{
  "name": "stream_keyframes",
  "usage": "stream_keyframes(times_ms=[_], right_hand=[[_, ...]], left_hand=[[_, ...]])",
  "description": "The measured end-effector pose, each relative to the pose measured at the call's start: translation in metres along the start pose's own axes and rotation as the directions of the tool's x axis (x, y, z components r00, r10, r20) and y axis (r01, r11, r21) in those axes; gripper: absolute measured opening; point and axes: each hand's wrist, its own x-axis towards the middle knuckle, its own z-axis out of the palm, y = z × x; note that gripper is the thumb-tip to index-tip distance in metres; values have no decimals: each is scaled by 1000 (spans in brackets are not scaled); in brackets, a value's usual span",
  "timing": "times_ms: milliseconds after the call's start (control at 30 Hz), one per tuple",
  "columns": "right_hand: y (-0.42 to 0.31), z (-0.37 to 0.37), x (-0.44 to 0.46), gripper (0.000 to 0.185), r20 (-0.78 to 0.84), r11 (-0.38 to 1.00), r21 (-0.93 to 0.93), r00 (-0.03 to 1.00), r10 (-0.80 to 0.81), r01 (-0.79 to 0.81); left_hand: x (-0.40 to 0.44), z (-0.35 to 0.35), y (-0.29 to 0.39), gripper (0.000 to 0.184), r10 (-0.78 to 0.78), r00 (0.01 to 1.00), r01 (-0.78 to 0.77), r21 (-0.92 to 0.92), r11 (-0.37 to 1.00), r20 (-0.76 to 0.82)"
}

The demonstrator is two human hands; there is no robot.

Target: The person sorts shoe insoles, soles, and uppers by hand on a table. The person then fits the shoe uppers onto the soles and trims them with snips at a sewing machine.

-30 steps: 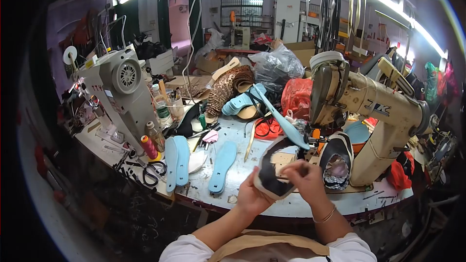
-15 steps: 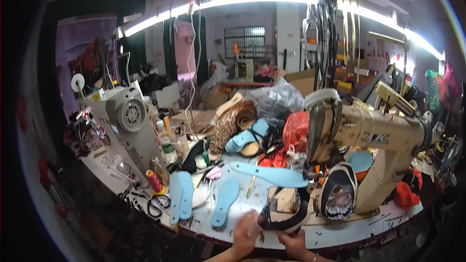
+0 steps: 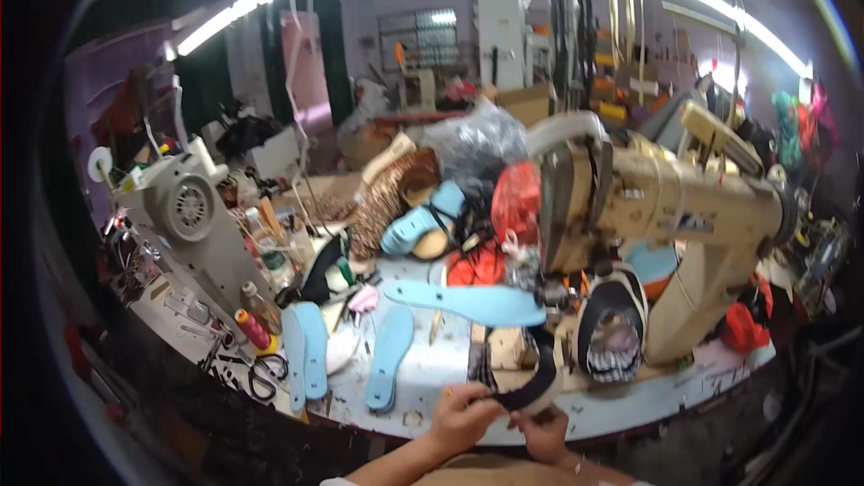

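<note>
A dark shoe upper with a white edge is held near the table's front edge, with its opening facing up. My left hand is closed on its near left side, fingers pinched together. On the near right side, my right hand has its fingers closed on the same upper. Behind it lies a long light-blue insole. A second dark shoe upper with checkered lining stands to the right, beside the sewing machine. More blue insoles lie to the left.
A beige sewing machine stands at the right, and a grey machine at the left. Scissors and a pink thread spool are near the left edge. Red plastic bags and leopard-print material lie behind.
The upper has been lowered and turned between my hands. The long blue insole, earlier slanting behind it, now lies flat on the table. The view has shifted.
</note>
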Motion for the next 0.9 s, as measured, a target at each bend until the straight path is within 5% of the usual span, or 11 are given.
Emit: stream_keyframes(times_ms=[133, 233, 333, 433, 533, 700, 800, 900], right_hand=[[2, 10, 1, 14, 74, 996, -67, 995, 64, -59], [9, 15, -6, 20, 40, 994, -60, 995, 92, -90], [22, 8, -1, 25, -6, 977, -193, 996, 93, -93], [34, -1, -5, 32, 0, 960, -281, 1000, 13, -12], [16, 0, -5, 31, 122, 921, -339, 979, -160, 193], [-5, -4, 19, 21, 202, 878, -386, 954, -220, 284], [31, 3, 10, 25, 162, 834, -438, 942, -293, 335], [43, 2, 14, 29, 81, 826, -498, 962, -259, 264]], left_hand=[[23, -9, -12, 12, -258, 964, 246, -157, 956, -63], [2, 4, -30, 12, -580, 802, 591, -330, 736, 143], [-4, 2, -22, 21, -299, 950, 309, -156, 938, 85], [13, -9, 5, 28, -7, 989, 27, -136, 990, 146], [1, 2, -6, 30, -94, 988, 120, -226, 967, 121], [9, 8, -10, 13, -19, 994, 37, -158, 987, 112], [0, 16, -33, 6, -411, 897, 440, -239, 865, 164], [-21, 28, -42, 7, -541, 815, 577, -201, 792, 208]])
